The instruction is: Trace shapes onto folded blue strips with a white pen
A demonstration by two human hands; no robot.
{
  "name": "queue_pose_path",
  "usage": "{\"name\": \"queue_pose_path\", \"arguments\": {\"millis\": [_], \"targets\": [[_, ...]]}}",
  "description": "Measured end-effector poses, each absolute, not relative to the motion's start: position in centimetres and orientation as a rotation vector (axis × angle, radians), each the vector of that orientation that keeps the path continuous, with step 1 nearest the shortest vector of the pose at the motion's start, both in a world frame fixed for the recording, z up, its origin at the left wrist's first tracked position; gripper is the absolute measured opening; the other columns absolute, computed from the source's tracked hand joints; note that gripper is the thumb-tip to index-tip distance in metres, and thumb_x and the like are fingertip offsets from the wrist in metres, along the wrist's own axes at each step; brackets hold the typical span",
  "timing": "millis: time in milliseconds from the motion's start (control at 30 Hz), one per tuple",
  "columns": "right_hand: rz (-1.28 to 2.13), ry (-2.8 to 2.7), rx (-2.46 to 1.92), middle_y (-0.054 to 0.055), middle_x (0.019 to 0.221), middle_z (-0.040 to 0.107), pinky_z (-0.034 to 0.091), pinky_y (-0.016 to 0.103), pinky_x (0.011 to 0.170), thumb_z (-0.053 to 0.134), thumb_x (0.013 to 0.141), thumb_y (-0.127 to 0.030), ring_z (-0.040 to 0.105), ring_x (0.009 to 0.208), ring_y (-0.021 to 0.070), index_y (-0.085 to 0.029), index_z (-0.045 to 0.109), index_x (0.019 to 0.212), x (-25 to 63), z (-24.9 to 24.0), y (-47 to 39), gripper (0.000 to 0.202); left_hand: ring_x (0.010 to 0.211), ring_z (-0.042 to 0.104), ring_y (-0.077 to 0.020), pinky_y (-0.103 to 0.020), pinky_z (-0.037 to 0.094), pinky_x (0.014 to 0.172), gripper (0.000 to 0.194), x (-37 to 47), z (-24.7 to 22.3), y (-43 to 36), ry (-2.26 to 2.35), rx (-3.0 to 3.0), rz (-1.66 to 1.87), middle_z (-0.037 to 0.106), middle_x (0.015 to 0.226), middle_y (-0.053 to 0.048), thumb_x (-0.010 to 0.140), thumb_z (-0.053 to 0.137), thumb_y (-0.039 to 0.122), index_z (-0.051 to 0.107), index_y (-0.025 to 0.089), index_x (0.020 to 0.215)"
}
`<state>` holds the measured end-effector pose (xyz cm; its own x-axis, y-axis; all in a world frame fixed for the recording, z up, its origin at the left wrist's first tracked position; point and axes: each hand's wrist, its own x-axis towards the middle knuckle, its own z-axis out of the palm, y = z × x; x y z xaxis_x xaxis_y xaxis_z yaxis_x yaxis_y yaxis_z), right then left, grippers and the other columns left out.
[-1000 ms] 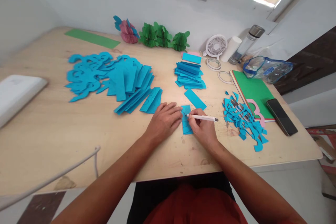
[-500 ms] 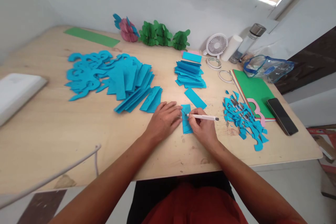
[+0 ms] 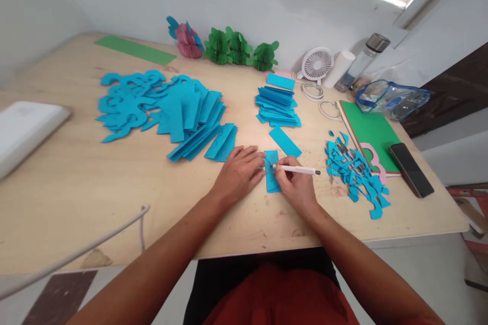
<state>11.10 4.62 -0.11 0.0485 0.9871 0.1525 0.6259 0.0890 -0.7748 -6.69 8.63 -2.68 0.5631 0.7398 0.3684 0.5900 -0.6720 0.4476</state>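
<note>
A small blue paper piece [image 3: 272, 183] with drawn dark curved lines lies on the table in front of me. My right hand [image 3: 295, 183] grips a white pen [image 3: 299, 169], its tip on or just above that paper. Flat beside the paper's left edge rests my left hand [image 3: 242, 170], fingers stretched out and fingertips touching the edge. Just beyond the hands lies a blue paper strip [image 3: 285, 142], with a stack of folded blue strips [image 3: 277, 106] behind it. Left of my left hand are folded blue papers [image 3: 221, 143] with drawn lines.
Blue curved cut-outs [image 3: 127, 106] spread at the left. Blue scraps [image 3: 353, 167], a phone [image 3: 412, 169] and a green sheet [image 3: 371, 132] lie at the right. Along the wall stand green paper figures [image 3: 238, 48], a fan [image 3: 317, 65] and a bottle [image 3: 362, 63]. A cable [image 3: 95, 246] crosses the front left.
The pen and right hand have barely moved over the paper. The left hand stays in place. The whole view has shifted slightly.
</note>
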Motion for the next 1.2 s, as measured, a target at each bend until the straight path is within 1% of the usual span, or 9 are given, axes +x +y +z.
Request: {"name": "queue_pose_path", "arguments": {"millis": [167, 333, 467, 600, 800, 1000, 1100, 1200], "targets": [[0.665, -1.652, -1.593, 0.0, 0.073, 0.065, 0.043, 0.024, 0.058, 0.05, 0.086, -0.028, 0.057, 0.06, 0.0135, -0.022, 0.058, 0.081, 11.0, -0.2, 4.6, 0.011, 0.125, 0.055, -0.0281, -0.049, 0.04, 0.103, 0.02, -6.7, -2.8, 8.6, 1.12, 2.527, 0.794, 0.07, 0.119, -0.01, 0.093, 0.048, 0.02, 0.062, 0.019, 0.106], [0.683, -1.653, -1.57, 0.001, 0.075, 0.065, 0.044, 0.024, 0.059, 0.049, 0.086, -0.027, 0.058, 0.063, 0.014, -0.022, 0.058, 0.083, 10.9, -0.3, 4.6, 0.011, 0.125, 0.055, -0.0285, -0.049, 0.04, 0.104, 0.022, -6.6, -2.8, 8.6, 1.135, 2.524, 0.798, 0.07, 0.119, -0.011, 0.092, 0.049, 0.021, 0.061, 0.017, 0.11], [0.69, -1.669, -1.581, 0.0, 0.075, 0.065, 0.043, 0.024, 0.059, 0.05, 0.087, -0.028, 0.056, 0.062, 0.0133, -0.022, 0.059, 0.084, 10.8, -0.3, 4.6, 0.011, 0.125, 0.055, -0.0284, -0.049, 0.04, 0.104, 0.023, -6.6, -2.8, 8.6, 1.139, 2.519, 0.796, 0.07, 0.118, -0.011, 0.092, 0.05, 0.021, 0.06, 0.018, 0.112], [0.704, -1.683, -1.583, -0.001, 0.073, 0.064, 0.041, 0.024, 0.057, 0.05, 0.088, -0.03, 0.054, 0.059, 0.0129, -0.022, 0.059, 0.084, 10.6, -0.3, 4.5, 0.013, 0.124, 0.055, -0.0287, -0.049, 0.04, 0.104, 0.024, -6.6, -2.9, 8.6, 1.134, 2.515, 0.812, 0.071, 0.117, -0.01, 0.092, 0.05, 0.022, 0.06, 0.018, 0.113], [0.727, -1.629, -1.549, 0.0, 0.074, 0.065, 0.042, 0.024, 0.057, 0.052, 0.087, -0.029, 0.055, 0.06, 0.0127, -0.021, 0.061, 0.083, 10.5, -0.3, 4.6, 0.013, 0.124, 0.055, -0.028, -0.048, 0.04, 0.104, 0.022, -6.6, -3.0, 8.7, 1.141, 2.52, 0.812, 0.071, 0.116, -0.009, 0.091, 0.052, 0.022, 0.06, 0.02, 0.111], [0.847, -1.475, -1.488, 0.001, 0.077, 0.067, 0.043, 0.024, 0.056, 0.054, 0.088, -0.032, 0.059, 0.065, 0.0147, -0.02, 0.061, 0.087, 11.2, 0.4, 4.1, 0.014, 0.124, 0.055, -0.0286, -0.049, 0.04, 0.104, 0.023, -6.6, -2.8, 8.6, 1.141, 2.524, 0.787, 0.07, 0.118, -0.011, 0.092, 0.05, 0.021, 0.06, 0.018, 0.111], [0.867, -1.556, -1.487, 0.002, 0.082, 0.068, 0.046, 0.025, 0.06, 0.052, 0.09, -0.034, 0.062, 0.069, 0.0155, -0.021, 0.062, 0.092, 11.6, 1.0, 3.1, 0.016, 0.124, 0.055, -0.0283, -0.049, 0.04, 0.104, 0.022, -6.6, -2.9, 8.6, 1.14, 2.511, 0.784, 0.071, 0.117, -0.009, 0.091, 0.049, 0.021, 0.061, 0.02, 0.11], [0.792, -1.667, -1.494, 0.003, 0.089, 0.071, 0.049, 0.027, 0.072, 0.05, 0.092, -0.032, 0.065, 0.079, 0.0169, -0.022, 0.064, 0.096, 11.9, 1.3, 2.3, 0.017, 0.124, 0.055, -0.028, -0.049, 0.04, 0.104, 0.022, -6.6, -3.0, 8.7, 1.137, 2.506, 0.779, 0.071, 0.117, -0.008, 0.091, 0.049, 0.021, 0.062, 0.021, 0.108]]}}
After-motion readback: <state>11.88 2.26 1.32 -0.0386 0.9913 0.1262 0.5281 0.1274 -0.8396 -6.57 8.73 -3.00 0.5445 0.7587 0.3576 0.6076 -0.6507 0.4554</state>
